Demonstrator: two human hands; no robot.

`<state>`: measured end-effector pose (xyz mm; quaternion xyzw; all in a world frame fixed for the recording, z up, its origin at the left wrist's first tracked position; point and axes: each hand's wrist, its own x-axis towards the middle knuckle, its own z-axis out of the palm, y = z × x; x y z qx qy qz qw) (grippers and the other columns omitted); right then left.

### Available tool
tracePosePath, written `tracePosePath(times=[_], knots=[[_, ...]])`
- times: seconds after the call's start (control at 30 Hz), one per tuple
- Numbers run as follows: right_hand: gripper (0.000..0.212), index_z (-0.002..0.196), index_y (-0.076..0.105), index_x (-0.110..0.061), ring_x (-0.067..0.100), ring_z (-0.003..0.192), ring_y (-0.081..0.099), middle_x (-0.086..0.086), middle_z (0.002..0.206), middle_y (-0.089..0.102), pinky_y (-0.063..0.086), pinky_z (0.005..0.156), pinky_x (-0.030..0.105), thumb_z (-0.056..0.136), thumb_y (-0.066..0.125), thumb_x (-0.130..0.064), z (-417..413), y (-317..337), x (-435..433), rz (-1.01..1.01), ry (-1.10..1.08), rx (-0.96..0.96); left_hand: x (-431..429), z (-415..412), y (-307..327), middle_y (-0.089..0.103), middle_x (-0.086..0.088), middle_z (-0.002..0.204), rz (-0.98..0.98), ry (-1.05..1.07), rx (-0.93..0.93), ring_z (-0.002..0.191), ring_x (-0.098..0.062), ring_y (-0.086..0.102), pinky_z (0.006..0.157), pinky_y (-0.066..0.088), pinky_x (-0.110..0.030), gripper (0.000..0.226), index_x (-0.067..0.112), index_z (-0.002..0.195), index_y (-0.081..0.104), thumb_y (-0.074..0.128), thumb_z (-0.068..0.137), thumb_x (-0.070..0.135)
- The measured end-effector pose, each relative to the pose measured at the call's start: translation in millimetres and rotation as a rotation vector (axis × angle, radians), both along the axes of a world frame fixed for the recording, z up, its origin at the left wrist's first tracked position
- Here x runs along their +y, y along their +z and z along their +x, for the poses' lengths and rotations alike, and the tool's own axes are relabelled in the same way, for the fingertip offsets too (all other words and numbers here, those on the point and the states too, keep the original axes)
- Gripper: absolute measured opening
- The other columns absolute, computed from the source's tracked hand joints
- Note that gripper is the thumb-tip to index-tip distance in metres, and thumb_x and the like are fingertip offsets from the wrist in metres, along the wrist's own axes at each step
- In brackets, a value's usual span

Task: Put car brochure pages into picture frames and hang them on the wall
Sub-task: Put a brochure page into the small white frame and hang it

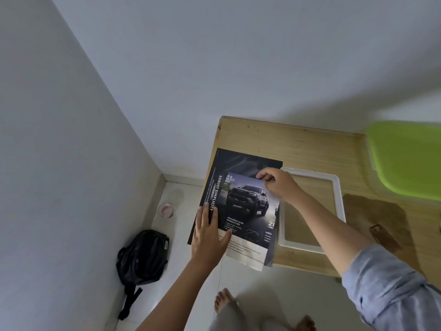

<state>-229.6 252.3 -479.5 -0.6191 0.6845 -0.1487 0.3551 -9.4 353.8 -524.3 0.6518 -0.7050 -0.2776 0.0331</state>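
A dark car brochure [241, 163] lies on the left end of a wooden table [298, 146], hanging over its edge. On top of it lies a loose page [248, 211] showing a dark pickup truck. My left hand [208, 232] presses flat on the brochure and the page's left edge. My right hand [276, 182] pinches the page's top right corner. A white picture frame [338, 194] lies flat on the table just right of the brochure, under my right forearm.
A green plastic lid [405, 161] sits at the table's far right, with a brown backing board [377, 218] in front of it. On the white floor lie a black bag [143, 256] and a small glass [165, 210] near the wall corner. My bare feet [224, 302] show below.
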Motion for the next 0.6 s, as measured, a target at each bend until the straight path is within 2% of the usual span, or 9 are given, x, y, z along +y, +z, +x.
tracePosePath(times=[0.13,0.23,0.3,0.4,0.47,0.53,0.6], knots=[[0.033,0.108,0.067,-0.008,0.014,0.096,0.057,0.006,0.107,0.067,0.041,0.082,0.02,0.084,0.048,0.005,-8.2,19.2,7.2,-0.082,-0.149,-0.081,-4.6,-25.9,19.9,-0.003,0.006,0.157,-0.106,-0.146,0.176,0.14,-0.006,-0.017,0.115,0.016,-0.036,0.07,0.019,0.148,0.013,0.036,0.092,0.054],[0.031,0.107,0.067,-0.005,0.014,0.095,0.056,0.009,0.107,0.067,0.038,0.082,0.019,0.083,0.051,0.005,-17.1,35.3,12.0,-0.138,-0.28,-0.159,-6.1,-49.9,39.2,0.013,0.009,0.155,-0.175,-0.287,0.302,0.138,0.0,-0.006,0.111,0.012,-0.028,0.065,0.026,0.145,0.025,0.033,0.089,0.059],[0.028,0.106,0.068,-0.004,0.016,0.094,0.057,0.011,0.106,0.068,0.039,0.081,0.02,0.083,0.054,0.004,-28.7,44.9,18.3,-0.167,-0.333,-0.174,-7.7,-63.9,49.0,0.027,0.006,0.151,-0.26,-0.339,0.336,0.141,-0.007,0.013,0.111,0.022,-0.03,0.062,0.027,0.141,0.036,0.03,0.088,0.06],[0.026,0.105,0.068,-0.006,0.016,0.093,0.057,0.008,0.101,0.066,0.041,0.077,0.023,0.084,0.054,0.0,-50.4,55.1,28.3,-0.178,-0.432,-0.2,-11.2,-79.3,55.2,0.047,0.0,0.14,-0.36,-0.346,0.419,0.131,-0.018,0.043,0.102,0.043,-0.032,0.048,0.023,0.132,0.05,0.033,0.093,0.044],[0.023,0.102,0.068,-0.01,0.02,0.091,0.06,0.009,0.101,0.064,0.05,0.068,0.027,0.087,0.052,-0.003,-64.2,60.0,34.1,-0.145,-0.524,-0.326,-13.8,-88.3,63.0,0.051,0.001,0.136,-0.378,-0.339,0.453,0.124,-0.015,0.05,0.095,0.049,-0.029,0.046,0.022,0.131,0.052,0.031,0.093,0.04],[0.021,0.104,0.064,-0.011,0.023,0.089,0.061,0.012,0.101,0.061,0.054,0.058,0.021,0.089,0.05,-0.005,-77.8,66.4,40.3,-0.124,-0.603,-0.469,-16.2,-98.2,75.1,0.054,0.002,0.133,-0.384,-0.318,0.502,0.12,-0.011,0.053,0.093,0.049,-0.025,0.044,0.02,0.129,0.054,0.034,0.094,0.037],[0.026,0.115,0.058,-0.007,0.022,0.091,0.06,0.012,0.105,0.057,0.055,0.058,0.019,0.09,0.05,-0.007,-88.3,75.6,45.1,-0.137,-0.645,-0.565,-19.1,-107.2,85.7,0.058,0.001,0.129,-0.396,-0.3,0.565,0.117,-0.011,0.056,0.093,0.049,-0.026,0.039,0.018,0.127,0.056,0.039,0.094,0.029]])
